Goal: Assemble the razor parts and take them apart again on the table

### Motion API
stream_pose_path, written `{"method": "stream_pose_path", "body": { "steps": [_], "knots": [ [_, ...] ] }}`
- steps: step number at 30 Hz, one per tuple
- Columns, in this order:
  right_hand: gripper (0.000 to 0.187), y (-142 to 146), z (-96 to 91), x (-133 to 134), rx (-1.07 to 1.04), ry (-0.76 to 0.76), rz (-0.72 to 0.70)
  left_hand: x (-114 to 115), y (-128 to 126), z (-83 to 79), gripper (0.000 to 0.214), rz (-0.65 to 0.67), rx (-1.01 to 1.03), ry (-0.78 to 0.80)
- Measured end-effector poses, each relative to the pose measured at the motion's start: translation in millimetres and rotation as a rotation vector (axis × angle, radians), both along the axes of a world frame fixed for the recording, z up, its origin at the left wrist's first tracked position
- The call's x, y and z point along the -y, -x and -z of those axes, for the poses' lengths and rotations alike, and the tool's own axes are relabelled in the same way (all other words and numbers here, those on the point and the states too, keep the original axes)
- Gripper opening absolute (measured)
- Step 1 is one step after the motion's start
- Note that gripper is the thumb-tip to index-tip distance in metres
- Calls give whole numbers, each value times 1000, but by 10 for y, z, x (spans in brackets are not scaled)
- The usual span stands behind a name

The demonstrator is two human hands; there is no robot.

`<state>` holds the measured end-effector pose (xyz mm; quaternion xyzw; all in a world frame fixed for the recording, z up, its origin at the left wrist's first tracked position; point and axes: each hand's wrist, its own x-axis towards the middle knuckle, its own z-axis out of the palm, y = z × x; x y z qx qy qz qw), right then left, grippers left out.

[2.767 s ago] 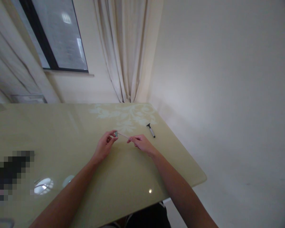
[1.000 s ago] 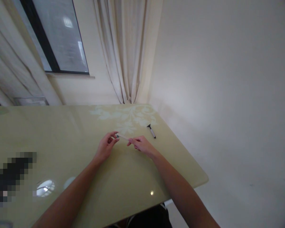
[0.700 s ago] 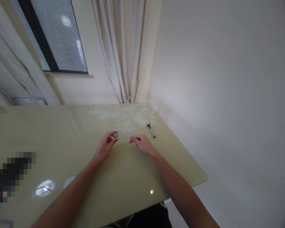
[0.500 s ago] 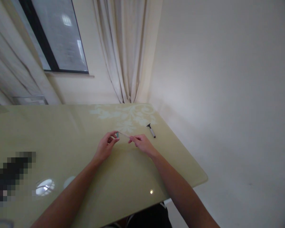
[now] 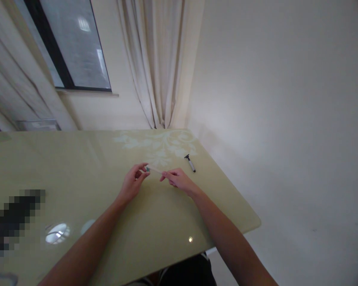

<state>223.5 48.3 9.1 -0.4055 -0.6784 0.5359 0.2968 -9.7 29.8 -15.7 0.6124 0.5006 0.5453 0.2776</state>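
My left hand (image 5: 133, 180) pinches a small flat teal-and-dark piece (image 5: 148, 169), which looks like a razor cartridge, between thumb and fingertips. Closed around a thin pale stick (image 5: 155, 170), my right hand (image 5: 177, 179) points it leftward. The stick's far end lies at the cartridge, overlapping it in view; whether they touch I cannot tell. Both hands are just above the table. Beyond the right hand, a razor (image 5: 191, 163) with a dark head and grey handle lies on the tabletop.
The glossy pale-green table (image 5: 155, 230) has a rounded right corner near the white wall (image 5: 271, 119). Curtains (image 5: 158, 63) and a window (image 5: 77, 47) stand behind it. A dark pixelated shape (image 5: 16, 220) is at the left.
My right hand has shifted slightly left, and the stick now crosses more of the cartridge. The left hand stays nearly still; the razor has not moved.
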Motion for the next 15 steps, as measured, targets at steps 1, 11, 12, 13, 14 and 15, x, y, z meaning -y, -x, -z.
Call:
{"method": "stream_pose_path", "body": {
  "steps": [1, 11, 12, 13, 14, 15],
  "knots": [
    [54, -1, -2, 0, 4, 9, -22, -1, 0, 0, 42, 0, -2, -4],
    [54, -32, -19, -17, 2, 12, -18, 9, 4, -13, 39, -7, -10, -4],
    [54, -46, -22, -25, 6, 4, 24, 10, 2, -18, 39, -8, -9, -8],
    [55, -62, -27, -31, -1, -1, 57, 11, -1, -22, 39, -9, -6, -11],
    [55, -78, -33, -37, -15, 5, 58, 12, -5, -26, 39, -8, -4, -15],
    [55, -94, -39, -41, -30, 23, 20, 13, -8, -30, 39, -4, -1, -18]
  ]
}}
